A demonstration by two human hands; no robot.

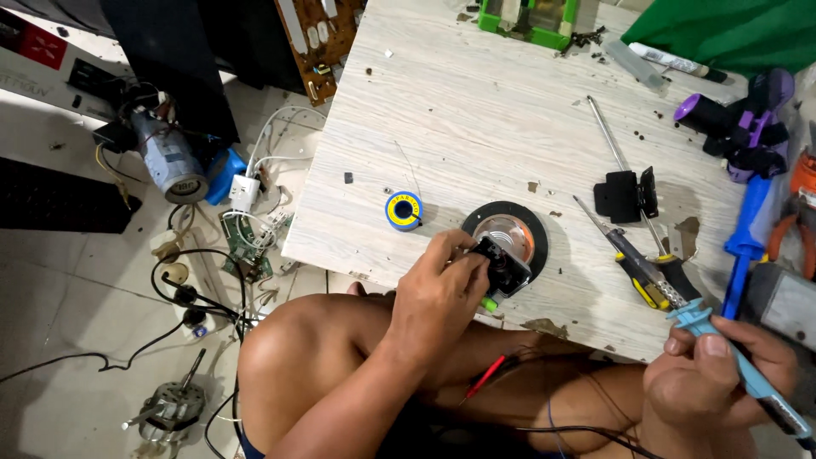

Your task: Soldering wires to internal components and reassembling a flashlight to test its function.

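**Soldering iron in one hand, speaker part in the other**

Nearest, at 4 o'clock in the view, the right hand (710,374) is curled around the blue handle of a soldering iron (738,361), thumb on top, tip pointing up toward 11 o'clock. At the centre, the left hand (438,297) pinches a small black component (503,265) between thumb and fingertips, holding it over the near edge of a round speaker (507,236) with a black rim and a shiny centre. The speaker lies flat on the pale wood-grain tabletop (476,110), close to its near edge.

Just beside the speaker, at its 9 o'clock, lies a blue and yellow solder spool (404,210). At its 3 o'clock a yellow-and-black screwdriver (633,263) lies aslant, and beyond that a small black bracket (626,195) sits beside a long metal shaft (609,133). Further right are purple tools (748,119). At the far edge, around 12 o'clock, stands a green frame (523,21). On the floor at 9 o'clock are tangled cables and a grey cylinder (170,161).
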